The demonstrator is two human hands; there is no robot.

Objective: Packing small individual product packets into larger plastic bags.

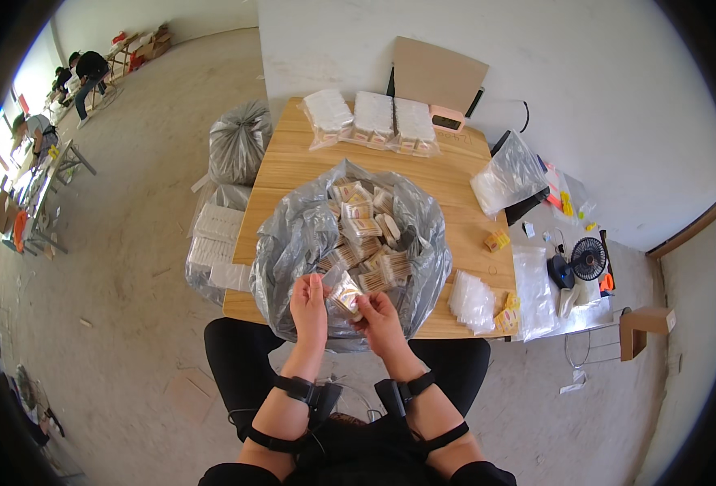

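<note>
Both hands are over the near side of a large grey plastic bag that stands open on the wooden table. Between them is a small clear packet with a yellow-and-white printed piece inside. My left hand pinches the packet's left edge with thumb and fingers. My right hand grips its lower right corner, fingers closed. Many small packs of thin wooden sticks, which look like cotton swabs, lie loose in the grey bag beyond my hands. The finest contents of the held packet are too small to tell.
White bundles in clear wrap and a pink clock line the table's far edge. Clear bags lie at the right, near a yellow packet and a fan. Full bags stand left; people work far left.
</note>
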